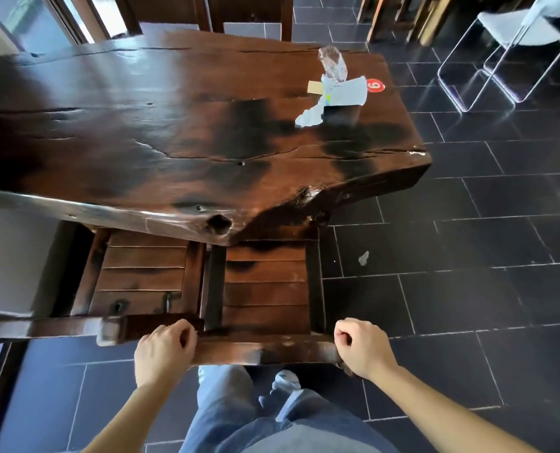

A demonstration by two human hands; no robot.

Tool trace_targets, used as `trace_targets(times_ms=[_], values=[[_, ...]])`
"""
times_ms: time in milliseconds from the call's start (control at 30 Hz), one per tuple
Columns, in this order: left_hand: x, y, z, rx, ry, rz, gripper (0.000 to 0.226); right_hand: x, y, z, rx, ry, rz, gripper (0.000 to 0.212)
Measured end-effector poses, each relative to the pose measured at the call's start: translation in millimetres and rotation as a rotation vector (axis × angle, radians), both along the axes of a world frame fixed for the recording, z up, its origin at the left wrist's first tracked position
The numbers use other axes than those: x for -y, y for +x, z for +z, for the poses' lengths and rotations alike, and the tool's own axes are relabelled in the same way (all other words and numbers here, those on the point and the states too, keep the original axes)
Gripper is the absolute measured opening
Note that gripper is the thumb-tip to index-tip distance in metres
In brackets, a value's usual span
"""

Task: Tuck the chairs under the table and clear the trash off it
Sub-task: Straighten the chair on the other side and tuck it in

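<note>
A dark wooden table fills the middle of the head view. On its far right part lie a crumpled clear plastic wrapper, a white paper wrapper, a torn white scrap and a tan card piece. Two wooden chairs stand at the near edge with their seats partly under the table. My left hand and my right hand are curled on the two ends of the right chair's back rail. The left chair stands beside it, untouched.
A red round sticker marked 6 is on the table by the trash. A small crumpled scrap lies on the dark tiled floor to the right. More wooden chairs stand at the far side; clear-framed chairs stand at the top right.
</note>
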State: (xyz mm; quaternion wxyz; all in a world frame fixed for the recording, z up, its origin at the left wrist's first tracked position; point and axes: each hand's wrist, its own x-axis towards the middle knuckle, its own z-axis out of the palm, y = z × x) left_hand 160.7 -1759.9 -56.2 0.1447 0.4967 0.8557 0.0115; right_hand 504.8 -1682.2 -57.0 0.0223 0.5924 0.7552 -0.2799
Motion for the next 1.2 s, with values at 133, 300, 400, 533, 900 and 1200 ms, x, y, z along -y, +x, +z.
trace_targets(times_ms=[133, 300, 400, 533, 900, 1200], values=[[-12, 4, -5, 0.038, 0.001, 0.085, 0.011, -18, 2, 1, 0.033, -0.028, 0.026, 0.021], [-27, 4, -8, 0.027, 0.024, 0.079, 0.01, -34, 1, 1, 0.007, -0.032, 0.02, 0.024], [-29, 2, -7, 0.026, 0.022, 0.039, 0.01, -33, 2, 0, 0.023, -0.038, 0.018, 0.023], [-30, 0, -6, -0.009, 0.009, -0.016, 0.01, -34, 1, 0, 0.047, -0.024, 0.007, 0.023], [-30, -5, -2, -0.043, -0.33, -0.24, 0.031, -4, -5, 3, 0.07, 0.217, -0.256, 0.013], [15, 6, -2, 0.046, -0.054, -0.177, 0.029, 17, 0, -5, 0.065, 0.329, -0.166, 0.015]])
